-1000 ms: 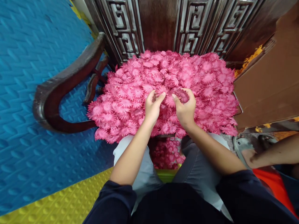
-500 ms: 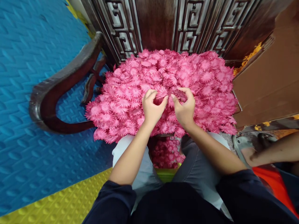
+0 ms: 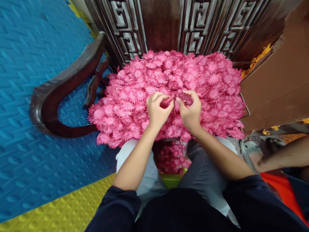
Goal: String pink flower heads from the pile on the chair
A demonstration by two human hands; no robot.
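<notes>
Fingertip work: dark-pink, thin-petalled flower is held by curled right hand; left hand nearly pinched, hold unclear; steadiness needed.

Open air above pink flower heap, both sides of its middle. Carved panel bars way behind heap. Curved armrest juts out left of heap; brown board blocks right. Legs flank gap below heap's near edge.
</notes>
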